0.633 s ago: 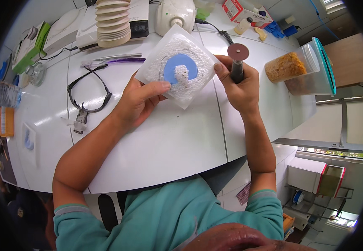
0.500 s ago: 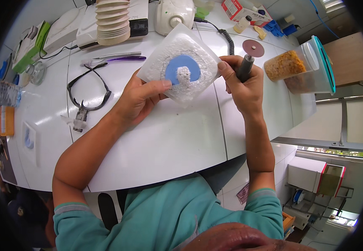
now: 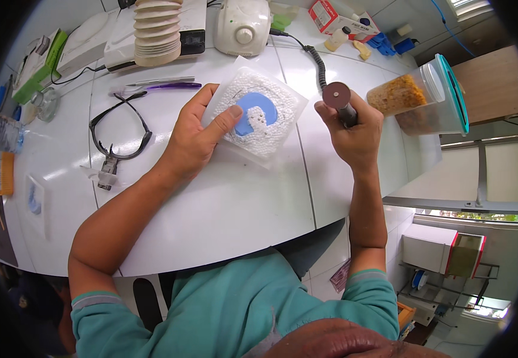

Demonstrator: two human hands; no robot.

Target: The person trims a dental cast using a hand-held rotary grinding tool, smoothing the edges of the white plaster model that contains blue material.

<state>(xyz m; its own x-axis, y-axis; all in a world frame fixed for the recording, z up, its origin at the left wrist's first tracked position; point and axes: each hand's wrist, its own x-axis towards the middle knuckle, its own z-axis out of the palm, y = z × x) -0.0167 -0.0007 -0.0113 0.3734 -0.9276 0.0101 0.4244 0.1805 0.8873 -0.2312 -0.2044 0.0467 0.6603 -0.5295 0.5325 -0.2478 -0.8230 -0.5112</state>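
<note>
My left hand is closed on a square, translucent white plate, its thumb on the top face and its other fingers underneath. White beads cover that face, around a light blue rounded patch with a small white bumpy piece set into it. Off the plate's right side, my right hand is wrapped round a dark rotary handpiece. A brown abrasive disc is mounted at the handpiece's tip, apart from the plate.
A white control unit with a coiled cord stands at the back beside a beige ribbed hose. Black-framed glasses and a purple-handled brush lie left. Right stands a teal-lidded tub; far left, a white square plate.
My right hand has come off the plate's edge, and the disc has swung left and nearer. With my left hand, the plate has moved slightly down and turned.
</note>
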